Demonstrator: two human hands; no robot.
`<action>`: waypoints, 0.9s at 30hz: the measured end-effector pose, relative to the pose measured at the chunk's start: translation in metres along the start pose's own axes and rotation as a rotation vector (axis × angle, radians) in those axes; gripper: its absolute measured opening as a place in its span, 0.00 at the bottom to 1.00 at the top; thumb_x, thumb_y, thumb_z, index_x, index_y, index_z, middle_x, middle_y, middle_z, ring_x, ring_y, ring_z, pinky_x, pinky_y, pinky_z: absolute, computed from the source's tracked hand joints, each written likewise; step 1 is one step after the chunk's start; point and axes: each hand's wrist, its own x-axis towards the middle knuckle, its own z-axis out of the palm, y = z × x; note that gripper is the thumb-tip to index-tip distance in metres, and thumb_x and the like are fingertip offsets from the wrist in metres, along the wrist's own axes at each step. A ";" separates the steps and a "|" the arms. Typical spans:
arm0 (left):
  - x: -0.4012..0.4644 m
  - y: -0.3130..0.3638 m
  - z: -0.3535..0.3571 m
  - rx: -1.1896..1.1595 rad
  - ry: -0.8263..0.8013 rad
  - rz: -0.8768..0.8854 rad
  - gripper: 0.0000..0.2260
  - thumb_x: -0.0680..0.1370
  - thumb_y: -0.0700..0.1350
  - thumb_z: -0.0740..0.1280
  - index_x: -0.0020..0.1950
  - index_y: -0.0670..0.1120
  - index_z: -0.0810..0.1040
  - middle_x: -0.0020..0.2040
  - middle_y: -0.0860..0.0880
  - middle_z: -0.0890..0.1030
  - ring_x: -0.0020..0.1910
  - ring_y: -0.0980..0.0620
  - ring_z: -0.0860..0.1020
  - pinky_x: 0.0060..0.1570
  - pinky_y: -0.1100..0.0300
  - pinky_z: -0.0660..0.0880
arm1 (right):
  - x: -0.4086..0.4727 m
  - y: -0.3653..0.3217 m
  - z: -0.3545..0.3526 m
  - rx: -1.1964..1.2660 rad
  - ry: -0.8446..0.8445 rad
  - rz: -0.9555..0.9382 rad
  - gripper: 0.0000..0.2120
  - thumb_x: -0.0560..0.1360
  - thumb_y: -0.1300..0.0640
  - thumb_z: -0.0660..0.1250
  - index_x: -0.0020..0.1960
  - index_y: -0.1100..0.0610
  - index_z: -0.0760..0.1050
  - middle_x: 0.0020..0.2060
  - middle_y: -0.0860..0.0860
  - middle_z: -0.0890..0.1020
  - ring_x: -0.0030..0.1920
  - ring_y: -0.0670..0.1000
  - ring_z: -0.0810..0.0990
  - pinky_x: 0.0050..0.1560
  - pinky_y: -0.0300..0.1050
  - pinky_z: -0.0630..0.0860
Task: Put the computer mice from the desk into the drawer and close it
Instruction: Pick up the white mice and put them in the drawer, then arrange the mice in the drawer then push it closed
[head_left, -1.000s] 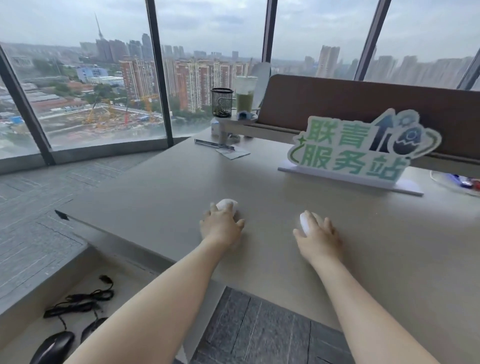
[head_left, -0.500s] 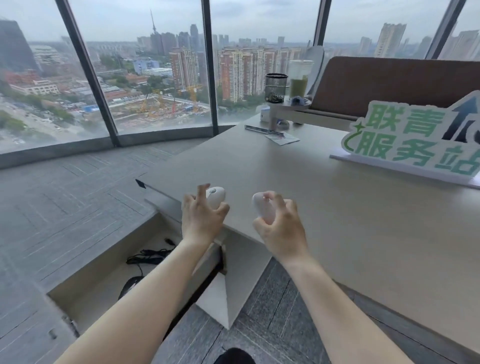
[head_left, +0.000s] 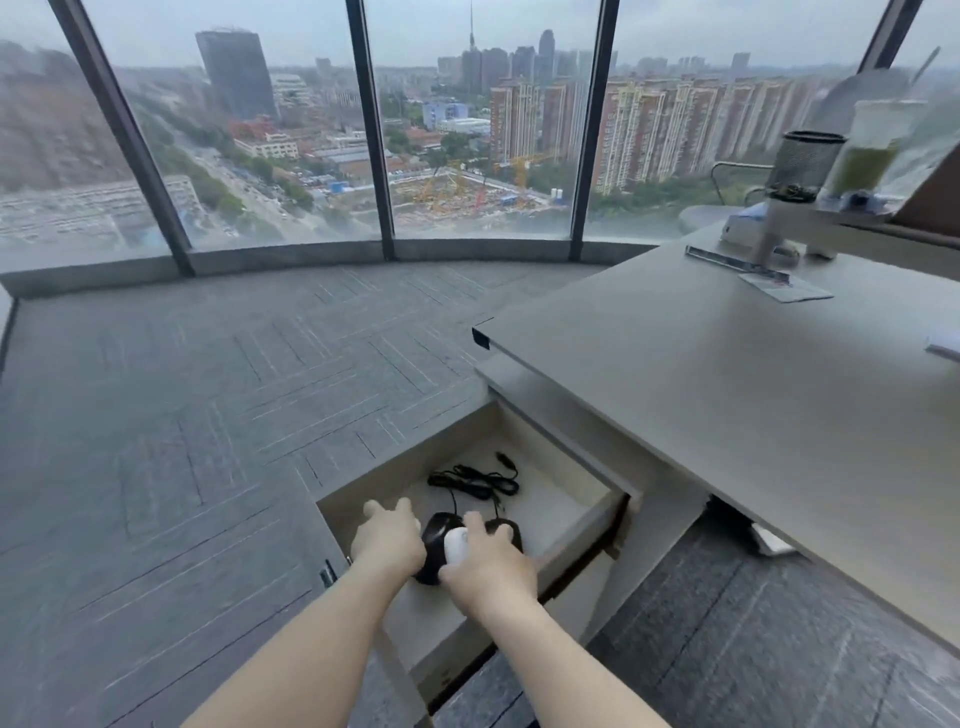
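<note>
Bare forearms reach from the bottom edge toward the open drawer (head_left: 582, 512) below the desk (head_left: 753, 395). The right hand (head_left: 491, 564) is over the drawer, fingers curled around a white mouse (head_left: 456, 545), which shows between thumb and fingers. The left hand (head_left: 388, 538) is beside it, also over the drawer, knuckles up and fingers bent downward; whatever lies under its palm is hidden, so its grip cannot be told. Between and beneath the two hands, a black mouse (head_left: 435, 535) rests on the drawer floor, and a second black mouse (head_left: 509, 532) lies just beyond the right hand's fingers. Farther back in the drawer, black cables (head_left: 475, 483) lie in a loose bundle on the pale floor. The drawer is pulled out fully toward the camera, its front panel near the forearms. Above and to the right, the beige desktop extends away, bare in its near part. At its far end lie a flat metal ruler (head_left: 735, 262) and a paper card (head_left: 784, 288). Behind these, on a raised shelf, stand a black mesh cup (head_left: 802, 163) and a clear cup of green liquid (head_left: 867, 153). Grey carpet tiles (head_left: 208, 389) cover the floor to the left. Beyond them, tall windows (head_left: 483, 119) with dark frames show city buildings.
</note>
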 end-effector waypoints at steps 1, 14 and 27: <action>0.008 -0.002 0.005 0.021 -0.020 -0.011 0.22 0.73 0.39 0.60 0.67 0.46 0.65 0.65 0.39 0.62 0.56 0.38 0.77 0.51 0.51 0.75 | 0.008 -0.001 0.006 -0.035 -0.011 0.015 0.28 0.74 0.50 0.62 0.72 0.52 0.59 0.66 0.61 0.69 0.57 0.61 0.79 0.61 0.53 0.72; 0.070 -0.013 0.045 0.284 -0.189 0.053 0.24 0.75 0.40 0.53 0.71 0.43 0.65 0.69 0.42 0.64 0.67 0.36 0.66 0.61 0.44 0.72 | 0.068 0.015 0.042 -0.365 -0.085 0.126 0.33 0.76 0.47 0.64 0.75 0.57 0.56 0.67 0.59 0.72 0.66 0.58 0.72 0.58 0.52 0.70; -0.038 -0.048 -0.028 -0.756 0.582 0.216 0.12 0.78 0.41 0.61 0.59 0.44 0.79 0.57 0.45 0.80 0.51 0.50 0.77 0.48 0.60 0.71 | -0.059 0.019 0.039 0.440 0.302 -0.338 0.09 0.78 0.53 0.62 0.43 0.55 0.77 0.37 0.45 0.78 0.42 0.49 0.77 0.44 0.44 0.75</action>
